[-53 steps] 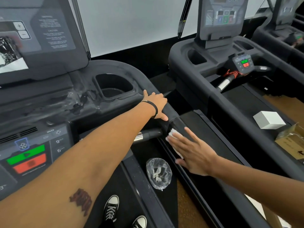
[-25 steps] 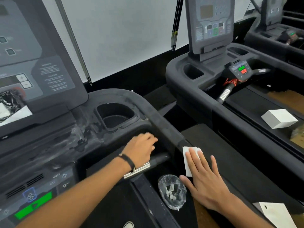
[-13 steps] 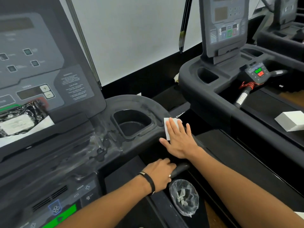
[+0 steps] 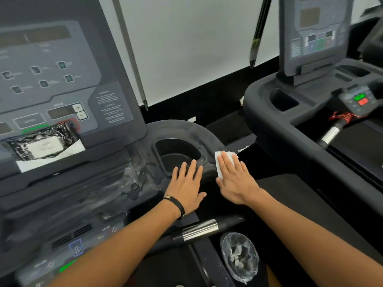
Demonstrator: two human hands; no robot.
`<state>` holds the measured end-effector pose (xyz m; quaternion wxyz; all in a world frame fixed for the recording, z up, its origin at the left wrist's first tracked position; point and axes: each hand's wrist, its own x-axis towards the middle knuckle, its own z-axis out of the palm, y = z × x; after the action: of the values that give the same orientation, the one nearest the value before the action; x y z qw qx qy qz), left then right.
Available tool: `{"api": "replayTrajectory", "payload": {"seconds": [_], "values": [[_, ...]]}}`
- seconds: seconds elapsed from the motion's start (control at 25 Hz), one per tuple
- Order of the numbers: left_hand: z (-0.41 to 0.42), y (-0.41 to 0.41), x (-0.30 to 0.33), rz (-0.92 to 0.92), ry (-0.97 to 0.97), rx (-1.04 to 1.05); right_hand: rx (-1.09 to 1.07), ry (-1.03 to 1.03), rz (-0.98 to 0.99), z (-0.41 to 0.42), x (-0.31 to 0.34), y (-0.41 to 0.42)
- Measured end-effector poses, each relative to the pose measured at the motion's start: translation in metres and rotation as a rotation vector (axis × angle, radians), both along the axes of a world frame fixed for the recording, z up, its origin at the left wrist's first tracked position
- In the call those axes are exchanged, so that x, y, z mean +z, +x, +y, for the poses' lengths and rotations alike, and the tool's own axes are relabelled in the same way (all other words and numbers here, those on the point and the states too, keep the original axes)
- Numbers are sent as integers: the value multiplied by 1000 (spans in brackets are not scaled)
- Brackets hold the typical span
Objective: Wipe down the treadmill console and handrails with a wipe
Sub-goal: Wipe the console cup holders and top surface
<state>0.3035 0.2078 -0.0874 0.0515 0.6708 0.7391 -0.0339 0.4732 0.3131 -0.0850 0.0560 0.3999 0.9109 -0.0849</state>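
- The right hand [image 4: 235,179] lies flat with straight fingers, held close together, and presses the white wipe [image 4: 222,162] on the curved handrail [image 4: 199,131] of the treadmill, just right of the cup holder [image 4: 176,154].
- The wipe is mostly under the fingers; only its far and left edges show.
- The left hand [image 4: 187,188] is also flat, with fingers a little spread, and it rests on the console tray at the near edge of the cup holder. It holds nothing. A black wristband [image 4: 176,206] is on this wrist.
- The two hands are beside each other but do not touch.
- Far left stands the console panel [image 4: 62,79] with its buttons. A shiny foil packet [image 4: 41,143] and a white sheet lean at its lower edge.
- Near left is the lower control panel [image 4: 68,251] with a green button and a fan symbol.
- A short grip bar with a metal sleeve [image 4: 199,229] sticks out below the left forearm, between the arms.
- Near this bar, to the right, is a clear plastic cup [image 4: 239,257] with small crumpled white pieces inside.
- On the right, well apart, a second treadmill [image 4: 300,125] stands with its own screen, a cup holder, green and red buttons and a red coiled cord [image 4: 342,117].
- A white wall is behind both machines.
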Motion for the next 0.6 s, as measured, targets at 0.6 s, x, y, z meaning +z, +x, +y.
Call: {"api": "replayTrajectory", "payload": {"seconds": [0.6], "values": [[-33,2,-4,6,27,307,261,19,-89,15,8,8]]}}
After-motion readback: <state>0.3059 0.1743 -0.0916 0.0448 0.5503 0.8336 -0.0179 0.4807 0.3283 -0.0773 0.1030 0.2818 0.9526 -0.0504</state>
